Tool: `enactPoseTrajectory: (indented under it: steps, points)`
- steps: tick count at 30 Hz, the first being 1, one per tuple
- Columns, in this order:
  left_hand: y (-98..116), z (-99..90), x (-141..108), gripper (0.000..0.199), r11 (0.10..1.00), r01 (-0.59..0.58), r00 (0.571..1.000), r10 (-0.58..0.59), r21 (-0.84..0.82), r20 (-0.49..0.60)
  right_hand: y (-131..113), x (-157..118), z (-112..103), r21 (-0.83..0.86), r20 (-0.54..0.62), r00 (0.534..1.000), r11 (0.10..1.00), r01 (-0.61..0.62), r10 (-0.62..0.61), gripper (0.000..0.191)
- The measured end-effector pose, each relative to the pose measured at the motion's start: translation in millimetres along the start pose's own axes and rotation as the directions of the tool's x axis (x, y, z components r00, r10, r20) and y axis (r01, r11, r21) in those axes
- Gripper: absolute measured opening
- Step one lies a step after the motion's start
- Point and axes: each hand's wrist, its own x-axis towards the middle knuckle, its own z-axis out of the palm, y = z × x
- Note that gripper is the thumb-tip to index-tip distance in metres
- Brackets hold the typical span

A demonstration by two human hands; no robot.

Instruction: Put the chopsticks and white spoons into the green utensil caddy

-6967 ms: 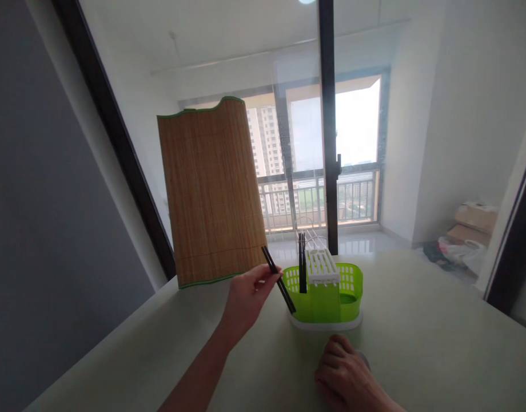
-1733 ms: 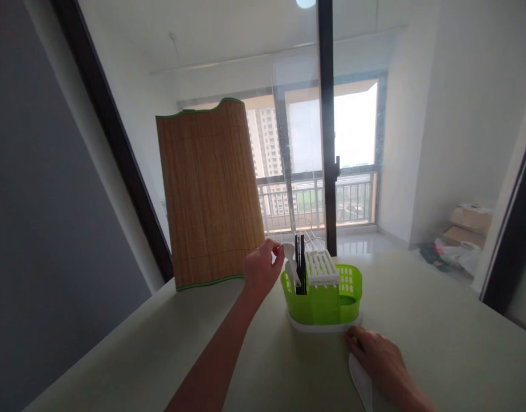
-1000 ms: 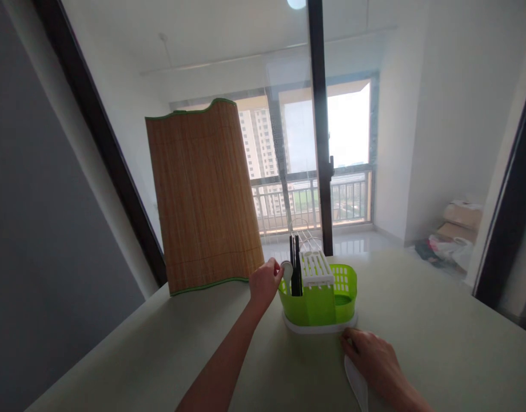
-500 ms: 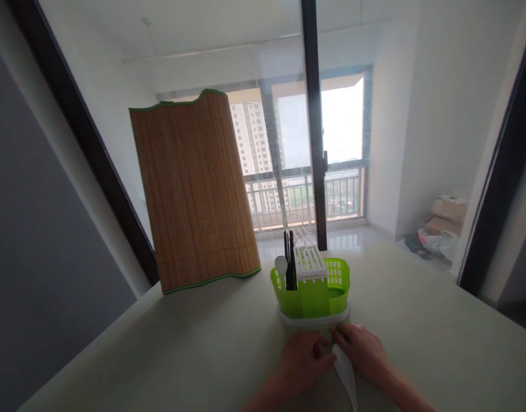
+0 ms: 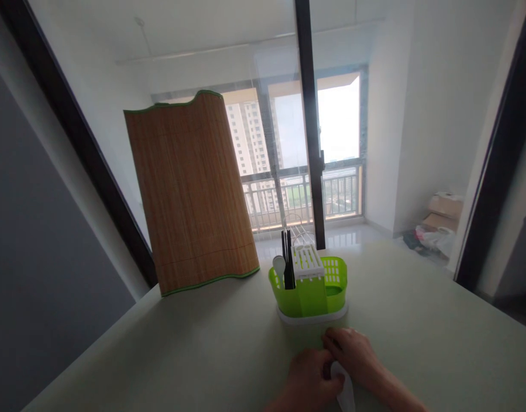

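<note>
At the bottom centre, my left hand [image 5: 312, 377] is closed with its thumb and fingers on a white spoon-like utensil [image 5: 343, 389], whose lower part runs out of view. My right hand [image 5: 353, 352] lies just beside it, fingers bent together near the top of the utensil; whatever they hold is hidden. Beyond both hands stands a green basket [image 5: 312, 300] on a white base. It holds a white spoon [image 5: 279, 266], black chopsticks [image 5: 289, 266] and a white slotted rack [image 5: 308, 262].
A bamboo mat [image 5: 192, 194] with green edging stands upright on the pale table [image 5: 211, 349], left of the basket. Behind the table are dark-framed glass panels [image 5: 312, 126]. Boxes and bags [image 5: 438, 226] lie on the floor at the right.
My left hand has moved down and right, gripping the white utensil, which has shifted lower. My right hand has moved slightly left and down. The camera view has shifted a little.
</note>
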Motion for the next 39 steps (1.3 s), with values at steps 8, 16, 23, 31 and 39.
enactPoseTrajectory:
  steps: [8, 16, 23, 31, 39]
  points:
    - [-4, -32.2, 2, 0.026, 1.0, -0.008, 0.968, 0.011, 0.013, -0.252, -3, 3, -18, 0.234, -0.022, 0.994, 0.966, 0.107, -0.105, 0.047]
    - [-7, -80.2, -13, 0.019, 0.88, -0.209, 0.629, 0.455, 0.426, -0.631, -21, -4, -17, 0.52, -0.046, 0.972, 0.825, 0.221, -0.231, 0.026]
    - [-6, -73.0, -18, 0.02, 0.862, -0.267, 0.609, 0.497, 0.43, -0.619, -21, -5, -7, 0.514, -0.018, 0.968, 0.828, 0.224, -0.251, 0.033]
    - [9, -150.6, -11, 0.018, 0.84, -0.254, 0.374, 0.543, 0.48, -0.752, -21, -3, -10, 0.458, -0.078, 0.97, 0.856, 0.239, -0.229, 0.019]
    - [-4, -200.4, 50, 0.022, 0.791, -0.074, 0.365, 0.588, 0.607, -0.722, -16, -3, 1, 0.224, -0.025, 0.975, 0.949, 0.222, -0.222, 0.02]
